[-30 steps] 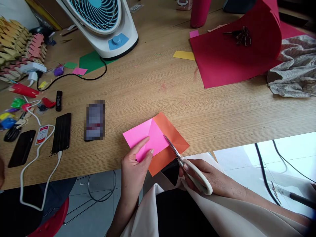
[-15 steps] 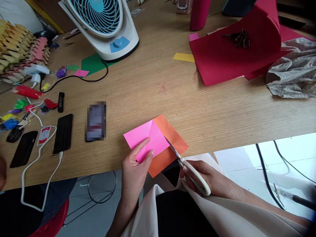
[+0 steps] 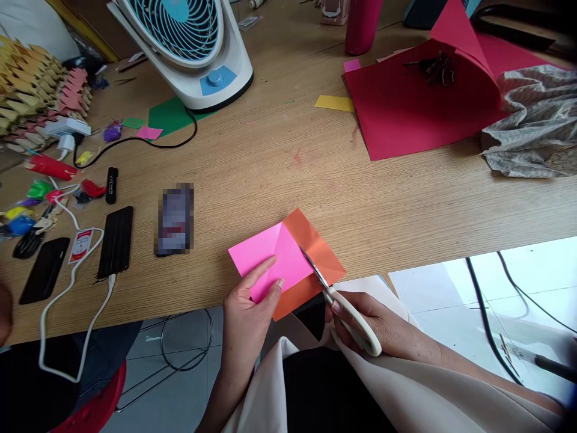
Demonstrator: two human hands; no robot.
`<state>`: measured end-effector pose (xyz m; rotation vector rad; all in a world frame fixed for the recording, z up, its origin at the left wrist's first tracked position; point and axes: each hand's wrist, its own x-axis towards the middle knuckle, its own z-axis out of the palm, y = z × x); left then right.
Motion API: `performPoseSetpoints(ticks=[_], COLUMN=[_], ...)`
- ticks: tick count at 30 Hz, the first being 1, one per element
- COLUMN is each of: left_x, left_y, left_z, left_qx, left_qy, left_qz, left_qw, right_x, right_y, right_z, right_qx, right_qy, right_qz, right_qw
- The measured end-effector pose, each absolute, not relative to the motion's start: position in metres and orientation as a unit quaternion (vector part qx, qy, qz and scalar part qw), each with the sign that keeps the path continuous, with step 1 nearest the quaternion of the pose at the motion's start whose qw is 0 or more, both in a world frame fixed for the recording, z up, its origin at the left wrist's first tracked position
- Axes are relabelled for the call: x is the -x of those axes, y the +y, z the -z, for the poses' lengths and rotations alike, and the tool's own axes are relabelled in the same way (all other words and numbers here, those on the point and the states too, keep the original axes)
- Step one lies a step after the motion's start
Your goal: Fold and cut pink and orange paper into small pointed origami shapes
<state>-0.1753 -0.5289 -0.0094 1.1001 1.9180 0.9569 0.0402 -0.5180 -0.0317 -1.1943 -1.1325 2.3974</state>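
A pink paper [image 3: 293, 258] overlaps an orange paper [image 3: 315, 246] at the table's front edge. My left hand [image 3: 250, 313] holds the pink paper's lower edge, its thumb and index finger on top of the sheet and its other fingers hidden. White-handled scissors [image 3: 360, 325] are in my right hand [image 3: 378, 325], with fingers wrapped round the handles. The scissors' blades lie at the right edge of the pink paper, over the orange one. Whether the blades are parted is hard to tell.
A pixelated phone [image 3: 175, 219] lies left of the papers, near a black power bank [image 3: 116, 243] with a white cable. A fan [image 3: 216, 78] stands behind. Red paper [image 3: 392, 114] and crumpled grey cloth [image 3: 532, 132] are at the right. Another person's hand [image 3: 5, 313] shows at the left edge.
The pink paper and my left hand have shifted slightly right. The curled red paper at the back right has changed shape, its raised part lying lower and further left.
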Motion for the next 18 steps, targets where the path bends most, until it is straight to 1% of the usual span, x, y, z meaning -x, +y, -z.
performPoseSetpoints(ticks=[7,18], left_x=[0.172,0.169], left_y=[-0.533,-0.539], left_z=[0.007,0.007], left_qx=[-0.433,-0.408], left_qy=[0.742,0.749], left_qz=[-0.372,-0.373], left_qw=[0.352,0.366], right_x=[-0.04,-0.038], right_y=[-0.52,-0.528], right_z=[0.03,0.04], right_qx=[0.412,0.406], right_qy=[-0.397,-0.384], right_qz=[-0.811,-0.815], right_qw=[0.12,0.149])
